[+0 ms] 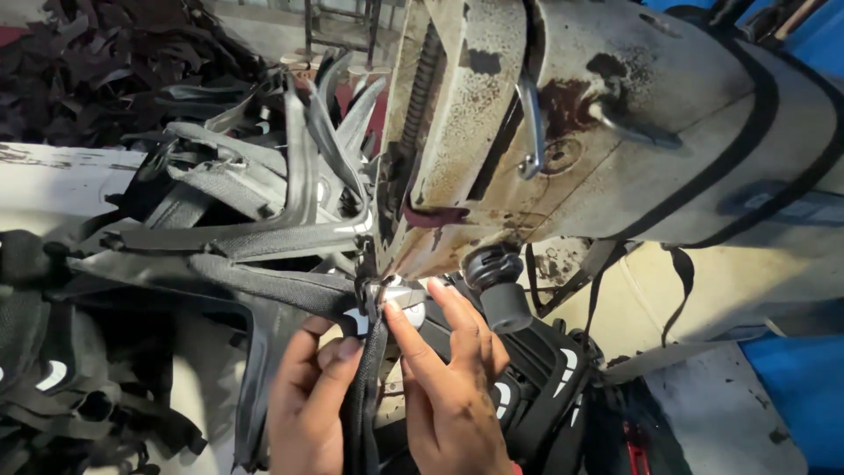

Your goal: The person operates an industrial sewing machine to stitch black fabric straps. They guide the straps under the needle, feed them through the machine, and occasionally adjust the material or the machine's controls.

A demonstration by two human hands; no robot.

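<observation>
A worn, stained cream sewing machine head (563, 132) fills the upper right of the head view. Under its needle area lies a black webbing strap (264, 281) that runs left and down. My left hand (308, 400) pinches the strap's lower end from the left. My right hand (448, 387) presses on the strap from the right, its fingertips just below the presser foot (374, 286). A black padded piece (545, 378) with white marks lies under and to the right of my right hand.
A heap of black and grey straps (246, 167) is piled behind the needle to the left. More black padded pieces (53, 369) lie at the lower left. Dark scraps (105, 62) cover the far left. A black knob (501, 286) hangs below the machine. Blue surface (804, 396) at right.
</observation>
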